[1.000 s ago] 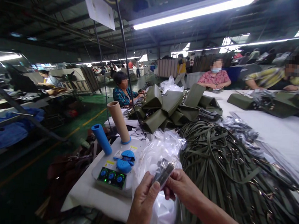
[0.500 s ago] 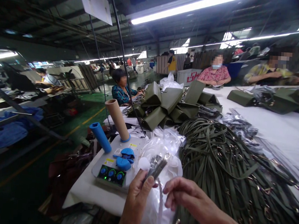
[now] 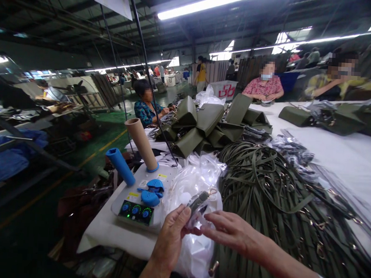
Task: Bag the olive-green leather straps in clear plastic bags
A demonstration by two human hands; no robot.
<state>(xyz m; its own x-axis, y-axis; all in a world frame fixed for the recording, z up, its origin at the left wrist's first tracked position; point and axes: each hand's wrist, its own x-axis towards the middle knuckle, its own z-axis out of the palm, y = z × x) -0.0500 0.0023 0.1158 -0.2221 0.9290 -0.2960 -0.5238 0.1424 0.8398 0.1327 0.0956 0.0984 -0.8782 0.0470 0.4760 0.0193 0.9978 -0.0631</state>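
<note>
My left hand [image 3: 173, 228] is closed round a folded dark green strap [image 3: 198, 202] wrapped in clear plastic, its thumb on top. A gold-coloured metal clip [image 3: 213, 192] sticks out at the strap's far end. My right hand [image 3: 234, 232] is just to the right, fingers stretched out, with its fingertips at the loose plastic; whether they press on it I cannot tell. Beneath both hands lies a heap of clear plastic bags [image 3: 199, 173]. A big pile of dark green straps [image 3: 260, 194] with metal clips spreads out beside my right hand.
On the left stands a grey machine [image 3: 121, 208] with blue knobs, a cardboard tube [image 3: 141, 142] and a blue tube [image 3: 120, 165]. Green bags [image 3: 210, 117] are stacked behind. Co-workers sit round the white table [image 3: 344, 153]. A black pole [image 3: 146, 61] rises near the machine.
My right hand has come left to the wrapped strap, its fingers straighter. The strap has turned in my left hand, and the plastic strip that hung below it now lies bunched at the fingers.
</note>
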